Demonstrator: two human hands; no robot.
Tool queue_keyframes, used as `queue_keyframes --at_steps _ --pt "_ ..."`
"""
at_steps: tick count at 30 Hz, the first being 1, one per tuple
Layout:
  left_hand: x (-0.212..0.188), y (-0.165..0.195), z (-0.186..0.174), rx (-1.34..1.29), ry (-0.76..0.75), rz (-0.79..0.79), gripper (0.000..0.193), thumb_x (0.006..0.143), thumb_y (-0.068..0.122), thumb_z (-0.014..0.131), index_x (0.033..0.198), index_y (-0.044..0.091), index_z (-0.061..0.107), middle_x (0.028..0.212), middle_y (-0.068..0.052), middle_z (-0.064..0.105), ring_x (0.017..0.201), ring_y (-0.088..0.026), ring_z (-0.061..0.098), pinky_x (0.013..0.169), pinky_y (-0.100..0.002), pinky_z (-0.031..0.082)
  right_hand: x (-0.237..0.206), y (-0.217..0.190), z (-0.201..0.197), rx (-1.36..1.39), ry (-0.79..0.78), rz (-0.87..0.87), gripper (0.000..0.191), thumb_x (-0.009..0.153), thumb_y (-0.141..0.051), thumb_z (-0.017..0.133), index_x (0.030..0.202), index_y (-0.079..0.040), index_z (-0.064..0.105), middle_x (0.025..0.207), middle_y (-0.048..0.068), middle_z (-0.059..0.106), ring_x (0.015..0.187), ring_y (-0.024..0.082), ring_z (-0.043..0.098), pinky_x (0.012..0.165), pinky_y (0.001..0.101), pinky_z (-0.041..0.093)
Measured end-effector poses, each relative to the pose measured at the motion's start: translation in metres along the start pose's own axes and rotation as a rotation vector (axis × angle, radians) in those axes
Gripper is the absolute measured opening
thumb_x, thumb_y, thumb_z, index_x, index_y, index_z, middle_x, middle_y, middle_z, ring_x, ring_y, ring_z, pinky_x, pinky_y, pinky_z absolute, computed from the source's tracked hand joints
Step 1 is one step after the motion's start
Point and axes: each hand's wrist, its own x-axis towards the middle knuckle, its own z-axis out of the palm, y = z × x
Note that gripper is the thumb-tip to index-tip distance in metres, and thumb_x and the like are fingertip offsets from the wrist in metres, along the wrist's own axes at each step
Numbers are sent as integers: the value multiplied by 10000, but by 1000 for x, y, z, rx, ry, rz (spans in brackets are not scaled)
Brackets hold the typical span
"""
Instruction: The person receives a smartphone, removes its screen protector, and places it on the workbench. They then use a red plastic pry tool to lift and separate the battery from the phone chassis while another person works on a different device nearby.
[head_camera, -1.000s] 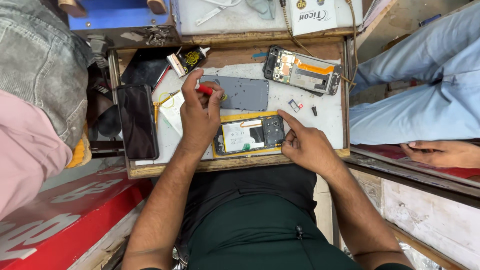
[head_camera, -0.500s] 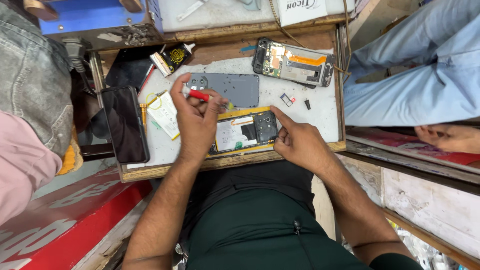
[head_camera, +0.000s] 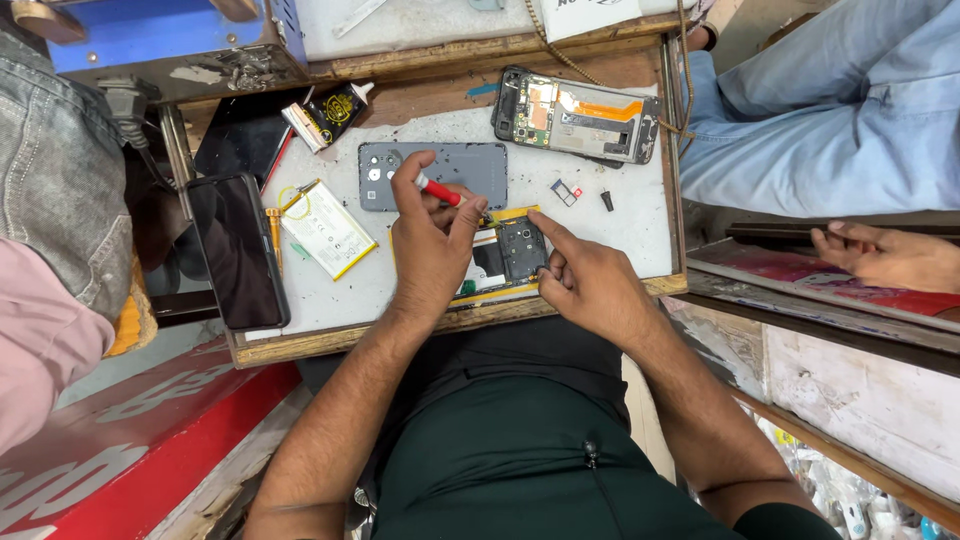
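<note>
A small wooden-edged desk (head_camera: 330, 345) with a pale grey work mat fills the top of the view, crowded by people on both sides. Far left, a denim-clad leg (head_camera: 55, 170) presses close to the desk. Moving in, a dark phone (head_camera: 238, 250) lies face up along the left edge, and just beside it a white battery pack (head_camera: 327, 230) rests at a slant. Above that sits a small black tube of glue (head_camera: 332, 113). A grey back cover (head_camera: 480, 170) lies flat near the middle of the mat. Now the left hand (head_camera: 432, 250): its grip is clamped on a red-handled screwdriver (head_camera: 438, 190), thumb and fingers pinching the handle, the tip angled down toward the opened phone (head_camera: 510, 255). That opened phone lies at the desk's near edge, directly under and just right of the left hand, partly hidden by it. The right hand (head_camera: 590, 285) holds nothing; its grip is loose, index finger stretched out and pressing on the phone's right side. Further up, a second stripped phone (head_camera: 575, 115) shows its boards and an orange strip. Two tiny loose parts (head_camera: 567, 192) lie right of the cover. Far right, another person's hand (head_camera: 885, 255) rests on a red ledge, below a pale blue sleeve (head_camera: 830, 120).
</note>
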Motion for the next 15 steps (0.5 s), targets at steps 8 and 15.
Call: queue_keyframes --at_steps 8,15 --pt "1 -5 5 94 -5 30 608 1014 53 684 1445 90 257 1026 -115 739 973 -186 789 836 -301 677 1 5 1 -34 -39 31 770 834 -121 669 1557 -155 408 732 40 664 639 176 687 655 342 594" --pt "-1 -9 6 93 0 55 604 1015 45 687 1441 96 262 1021 -111 745 969 -187 794 840 -303 678 -6 -8 4 -160 128 1 522 899 -224 742 1406 -177 624 685 58 653 656 217 655 641 388 547"
